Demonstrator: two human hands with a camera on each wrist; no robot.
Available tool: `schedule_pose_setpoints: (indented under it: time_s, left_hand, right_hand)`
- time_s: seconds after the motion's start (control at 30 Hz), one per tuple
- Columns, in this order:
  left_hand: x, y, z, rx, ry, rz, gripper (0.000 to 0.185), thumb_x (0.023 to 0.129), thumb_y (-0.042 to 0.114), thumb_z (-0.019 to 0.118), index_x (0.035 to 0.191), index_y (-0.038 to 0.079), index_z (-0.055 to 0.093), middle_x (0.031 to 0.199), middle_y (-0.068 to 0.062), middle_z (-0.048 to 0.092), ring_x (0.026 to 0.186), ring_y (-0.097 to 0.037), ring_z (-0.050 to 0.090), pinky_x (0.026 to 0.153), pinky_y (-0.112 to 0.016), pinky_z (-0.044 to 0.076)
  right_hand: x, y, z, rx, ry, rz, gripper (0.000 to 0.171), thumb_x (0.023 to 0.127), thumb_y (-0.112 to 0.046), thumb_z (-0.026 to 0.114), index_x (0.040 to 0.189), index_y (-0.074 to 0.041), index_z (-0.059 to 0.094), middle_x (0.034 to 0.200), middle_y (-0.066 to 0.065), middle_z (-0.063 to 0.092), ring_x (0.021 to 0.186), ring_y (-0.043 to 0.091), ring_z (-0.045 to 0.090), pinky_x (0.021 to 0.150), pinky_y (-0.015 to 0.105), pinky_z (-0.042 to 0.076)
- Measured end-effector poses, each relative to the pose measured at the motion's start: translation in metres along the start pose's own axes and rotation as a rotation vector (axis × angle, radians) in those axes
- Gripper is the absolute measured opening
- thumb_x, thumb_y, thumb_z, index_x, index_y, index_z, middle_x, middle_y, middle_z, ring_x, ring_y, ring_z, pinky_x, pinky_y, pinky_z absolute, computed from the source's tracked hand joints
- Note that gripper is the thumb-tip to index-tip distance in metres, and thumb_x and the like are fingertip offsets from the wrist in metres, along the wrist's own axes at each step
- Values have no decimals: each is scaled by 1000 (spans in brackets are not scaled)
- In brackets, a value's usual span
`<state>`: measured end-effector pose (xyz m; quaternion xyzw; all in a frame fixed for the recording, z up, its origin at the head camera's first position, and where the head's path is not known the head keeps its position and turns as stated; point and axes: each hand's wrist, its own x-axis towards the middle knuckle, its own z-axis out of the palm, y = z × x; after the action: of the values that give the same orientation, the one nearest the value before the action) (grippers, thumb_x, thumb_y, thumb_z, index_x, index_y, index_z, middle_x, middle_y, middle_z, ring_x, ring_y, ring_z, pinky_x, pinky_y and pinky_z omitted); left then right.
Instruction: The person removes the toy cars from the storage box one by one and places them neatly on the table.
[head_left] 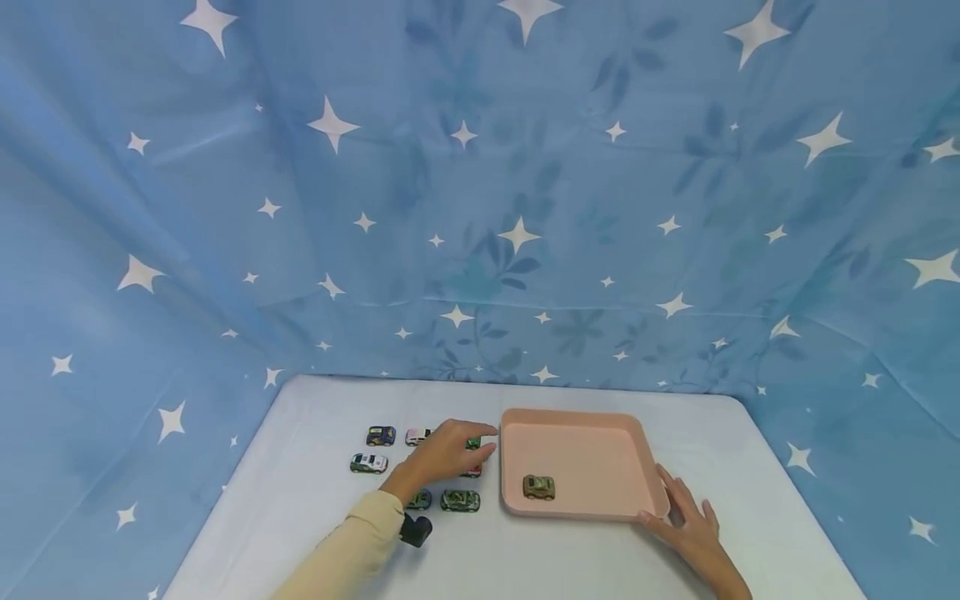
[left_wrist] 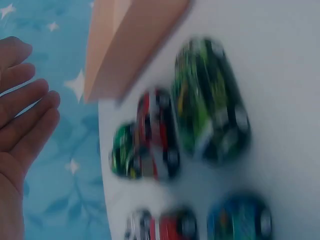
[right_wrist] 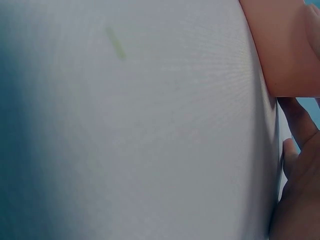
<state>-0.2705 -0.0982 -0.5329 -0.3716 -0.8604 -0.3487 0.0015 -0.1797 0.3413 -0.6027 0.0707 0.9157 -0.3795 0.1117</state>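
My left hand [head_left: 448, 450] hovers over a group of toy cars, its fingers pointing at the tray's left wall. In the left wrist view the fingers [left_wrist: 30, 110] extend loosely with nothing between them. Below them are a green toy car [left_wrist: 207, 100] and a red and white toy car [left_wrist: 155, 132]. My right hand [head_left: 690, 533] holds the near right corner of the pink tray [head_left: 592, 467], thumb at the front wall and fingers along the right side. A camouflage toy car [head_left: 538, 487] sits in the tray's near left corner.
More toy cars stand left of the tray: a dark blue one [head_left: 381, 436], a white and green one [head_left: 369, 463] and a camouflage green one [head_left: 460, 500]. My left forearm partly covers others. A blue starry curtain [head_left: 480, 250] surrounds the white table [head_left: 525, 558].
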Motion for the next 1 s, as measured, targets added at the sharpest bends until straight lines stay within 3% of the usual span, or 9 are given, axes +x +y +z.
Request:
schedule_pose_setpoints:
  time_s: [0.2, 0.47, 0.6, 0.67, 0.73, 0.83, 0.9, 1.0]
  left_hand:
    - [20, 14, 23, 15, -102, -8, 33, 109, 21, 67, 136, 3, 73, 133, -6, 74, 119, -15, 70, 101, -31, 54]
    - [36, 20, 55, 10, -194, -10, 33, 104, 16, 74, 134, 1, 74, 129, -9, 76, 108, -11, 71, 96, -21, 53]
    - [38, 22, 65, 70, -220, -9, 36, 102, 19, 77, 133, 2, 74, 126, -7, 76, 111, -10, 71, 97, -21, 52]
    - [39, 24, 68, 99, -233, 6, 33, 102, 20, 77, 131, 3, 75, 118, -4, 78, 103, -6, 70, 93, -19, 52]
    - [41, 26, 71, 126, -245, 29, 25, 102, 21, 77, 122, 5, 78, 98, 3, 76, 83, -1, 63, 80, -14, 48]
    - [44, 28, 74, 144, -256, 61, 10, 102, 20, 78, 96, 12, 75, 70, 10, 56, 62, 1, 43, 62, -14, 35]
    - [46, 29, 76, 166, -268, 58, 22, 101, 21, 79, 83, 14, 67, 64, 12, 43, 57, 0, 34, 57, -16, 28]
    - [48, 25, 81, 208, -279, 39, 22, 99, 21, 80, 82, 15, 68, 66, 13, 45, 59, 1, 37, 57, -15, 30]
  right_hand:
    - [1, -3, 4, 1, 2, -2, 107, 95, -54, 73, 172, -10, 15, 172, 34, 8, 157, 56, -3, 117, 73, -18]
    - [-3, -2, 5, -7, -1, 11, 107, 95, -54, 74, 172, -9, 15, 173, 33, 9, 157, 56, -3, 116, 73, -19]
    - [-5, -1, 5, -8, -4, 9, 107, 95, -53, 74, 172, -8, 15, 172, 34, 8, 157, 57, -3, 116, 74, -19]
    - [-6, -1, 5, -12, -2, 3, 107, 95, -53, 74, 172, -7, 15, 172, 35, 9, 156, 58, -2, 116, 74, -18]
    - [-5, -1, 4, -13, -7, 12, 108, 95, -53, 74, 172, -7, 14, 172, 35, 8, 157, 57, -3, 116, 73, -20]
    - [-3, 0, 3, -19, -1, 2, 108, 95, -54, 73, 172, -8, 13, 172, 35, 8, 157, 57, -2, 116, 74, -19]
    - [-1, 0, 2, -23, 0, 0, 108, 96, -54, 73, 172, -8, 13, 172, 34, 8, 157, 57, -3, 116, 74, -19]
    - [0, -3, 1, -20, 7, -13, 107, 96, -54, 72, 172, -9, 13, 172, 33, 10, 157, 56, -3, 116, 74, -19]
